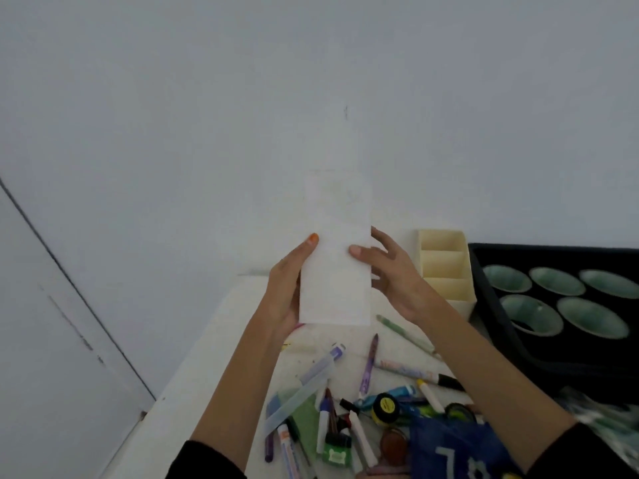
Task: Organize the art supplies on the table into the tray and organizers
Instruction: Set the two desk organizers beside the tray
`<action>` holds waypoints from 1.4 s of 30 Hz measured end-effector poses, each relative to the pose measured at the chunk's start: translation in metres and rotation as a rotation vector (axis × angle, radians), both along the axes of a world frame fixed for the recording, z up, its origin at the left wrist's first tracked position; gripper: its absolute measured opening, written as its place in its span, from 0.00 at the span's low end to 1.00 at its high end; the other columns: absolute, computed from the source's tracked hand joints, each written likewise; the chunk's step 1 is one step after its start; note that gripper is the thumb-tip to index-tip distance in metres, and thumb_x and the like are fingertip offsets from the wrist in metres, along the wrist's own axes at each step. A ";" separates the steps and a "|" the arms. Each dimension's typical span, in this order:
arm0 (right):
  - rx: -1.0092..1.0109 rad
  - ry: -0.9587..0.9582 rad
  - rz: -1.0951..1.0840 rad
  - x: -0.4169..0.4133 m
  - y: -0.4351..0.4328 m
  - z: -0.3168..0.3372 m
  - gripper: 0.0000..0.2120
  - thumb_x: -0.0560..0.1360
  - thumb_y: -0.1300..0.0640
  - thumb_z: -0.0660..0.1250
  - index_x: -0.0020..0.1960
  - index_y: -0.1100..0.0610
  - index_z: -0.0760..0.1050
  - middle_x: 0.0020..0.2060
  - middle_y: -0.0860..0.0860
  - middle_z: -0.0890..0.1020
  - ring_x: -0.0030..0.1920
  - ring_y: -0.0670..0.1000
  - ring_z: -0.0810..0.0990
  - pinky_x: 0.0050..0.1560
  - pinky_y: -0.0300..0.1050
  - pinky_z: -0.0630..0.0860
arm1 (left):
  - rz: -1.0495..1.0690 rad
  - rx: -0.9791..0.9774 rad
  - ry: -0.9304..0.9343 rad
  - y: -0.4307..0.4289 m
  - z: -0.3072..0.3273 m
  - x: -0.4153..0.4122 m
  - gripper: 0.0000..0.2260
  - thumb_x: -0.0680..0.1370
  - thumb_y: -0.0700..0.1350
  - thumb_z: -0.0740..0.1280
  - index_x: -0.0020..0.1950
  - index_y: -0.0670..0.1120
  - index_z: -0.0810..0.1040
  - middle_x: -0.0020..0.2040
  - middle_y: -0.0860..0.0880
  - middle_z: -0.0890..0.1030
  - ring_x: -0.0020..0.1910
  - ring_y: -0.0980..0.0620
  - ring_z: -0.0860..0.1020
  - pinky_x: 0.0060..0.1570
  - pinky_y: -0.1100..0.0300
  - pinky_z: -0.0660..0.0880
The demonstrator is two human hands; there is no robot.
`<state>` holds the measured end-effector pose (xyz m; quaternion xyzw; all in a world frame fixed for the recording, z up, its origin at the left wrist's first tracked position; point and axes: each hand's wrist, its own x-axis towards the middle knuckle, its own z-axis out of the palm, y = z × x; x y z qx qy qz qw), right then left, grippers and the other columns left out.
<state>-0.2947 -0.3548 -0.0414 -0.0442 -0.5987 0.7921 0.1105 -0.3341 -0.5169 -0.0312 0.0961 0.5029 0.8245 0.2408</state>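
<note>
Both hands hold a tall white sheet or card [337,250] upright above the table, in front of the wall. My left hand [288,288] grips its left edge, thumb on the front. My right hand [390,271] grips its right edge, thumb on the front too. Below lies a heap of art supplies: a purple crayon [368,366], a clear plastic tube [301,397], white markers [361,439], a small yellow-lidded paint jar [383,407], a green ink bottle [337,449]. A cream organizer [446,267] with three compartments stands at the right, next to a black tray [491,305].
The black tray holds several teal bowls [558,312]. A blue bag [460,451] lies at the bottom edge over some supplies. The white table [214,357] ends at the left, close to the wall and a grey door or panel [52,340].
</note>
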 end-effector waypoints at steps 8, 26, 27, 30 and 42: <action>0.995 0.192 -0.375 0.024 0.026 -0.011 0.45 0.59 0.51 0.78 0.70 0.42 0.60 0.60 0.36 0.68 0.57 0.30 0.64 0.61 0.47 0.65 | 0.156 0.024 0.008 0.014 -0.003 -0.032 0.25 0.76 0.60 0.60 0.64 0.44 0.74 0.55 0.46 0.80 0.56 0.46 0.78 0.57 0.46 0.75; 1.175 0.131 -0.744 0.021 0.053 -0.028 0.44 0.65 0.51 0.75 0.74 0.49 0.55 0.71 0.51 0.62 0.70 0.52 0.58 0.68 0.46 0.54 | 0.229 -0.301 0.292 0.026 -0.014 -0.042 0.18 0.73 0.53 0.70 0.59 0.53 0.70 0.53 0.42 0.79 0.49 0.46 0.79 0.37 0.54 0.77; 0.950 0.047 -0.734 0.022 0.052 -0.028 0.43 0.66 0.57 0.73 0.74 0.50 0.55 0.70 0.53 0.62 0.70 0.54 0.59 0.66 0.48 0.59 | 0.242 -0.278 0.256 0.026 -0.017 -0.042 0.19 0.74 0.52 0.69 0.62 0.52 0.69 0.53 0.43 0.79 0.49 0.46 0.79 0.39 0.53 0.78; 0.054 -0.018 -0.478 0.027 0.054 -0.023 0.27 0.72 0.62 0.63 0.70 0.54 0.63 0.63 0.58 0.71 0.60 0.59 0.74 0.49 0.48 0.76 | 0.258 -0.209 0.207 0.026 -0.024 -0.041 0.18 0.76 0.50 0.66 0.64 0.51 0.68 0.52 0.45 0.79 0.49 0.47 0.78 0.38 0.54 0.77; -0.076 0.024 -0.408 0.032 0.046 0.011 0.15 0.76 0.67 0.62 0.60 0.54 0.67 0.50 0.56 0.78 0.45 0.56 0.82 0.38 0.55 0.81 | 0.095 -0.224 0.238 0.031 -0.052 -0.026 0.13 0.79 0.48 0.63 0.63 0.54 0.69 0.56 0.44 0.77 0.53 0.47 0.78 0.41 0.56 0.78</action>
